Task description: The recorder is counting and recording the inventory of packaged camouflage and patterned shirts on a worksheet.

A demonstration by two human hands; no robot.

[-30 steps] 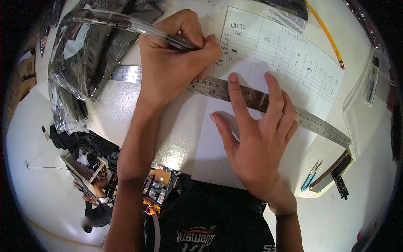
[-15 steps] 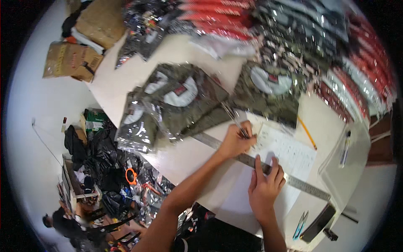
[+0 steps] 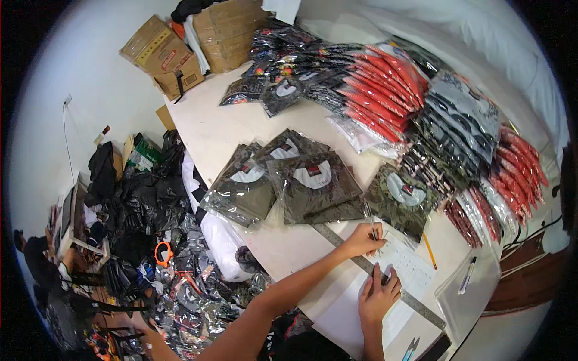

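My left hand (image 3: 363, 239) grips a clear pen (image 3: 369, 218) with its tip on a white sheet of paper (image 3: 402, 278) that bears a ruled table. My right hand (image 3: 378, 293) lies flat with fingers spread, pressing a long steel ruler (image 3: 415, 299) onto the same sheet. The ruler runs diagonally from under the left hand toward the lower right. Both forearms come up from the bottom edge over the white table (image 3: 223, 132).
Olive folded garments in clear bags (image 3: 301, 180) lie just beyond the paper. Rows of red and dark packaged garments (image 3: 421, 102) cover the far table. A yellow pencil (image 3: 428, 250), a marker on a clear folder (image 3: 466, 275), cardboard boxes (image 3: 174, 54) and floor clutter (image 3: 150, 253) surround it.
The view has pulled back and swung from a close look at the paper to the whole table. Both hands stay on the pen and the ruler.
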